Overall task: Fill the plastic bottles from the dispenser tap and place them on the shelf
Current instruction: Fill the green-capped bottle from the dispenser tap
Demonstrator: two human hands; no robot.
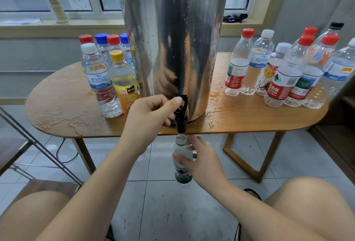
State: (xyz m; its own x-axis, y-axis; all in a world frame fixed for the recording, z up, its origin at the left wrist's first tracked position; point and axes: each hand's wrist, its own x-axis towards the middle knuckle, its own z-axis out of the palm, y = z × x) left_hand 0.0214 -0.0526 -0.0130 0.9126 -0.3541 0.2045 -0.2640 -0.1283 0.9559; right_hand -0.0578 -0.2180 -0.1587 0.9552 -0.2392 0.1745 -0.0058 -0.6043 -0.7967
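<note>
Green-labelled bottle [182, 165], the single one being filled, is hanging upright and uncapped at 6 o'clock from the steel dispenser [172, 48], below the worktop's [63, 106] front edge and above the floor tiles. Its mouth is sitting just under the spout of the one black tap [180, 114].

From where I am standing, the person's right hand [200, 161] is gripping that bottle around its upper body, fingers and thumb wrapping round the clear plastic. The left hand [151, 117] is holding the tap, with the thumb pressing on top of the lever and the other fingers curling in beside it. I cannot tell how far the water is reaching inside the bottle.

At 9 o'clock from the dispenser, six capped bottles [104, 87] are standing close together: two with red caps, two with blue, one with white and one with yellow. At 3 o'clock a second cluster [282, 87] is crowding the worktop's far end; I am counting eight caps there: four red, three white and one black.

Puddles are lying across the wooden worktop on both sides of the dispenser, and droplets are clinging to its steel wall.
</note>
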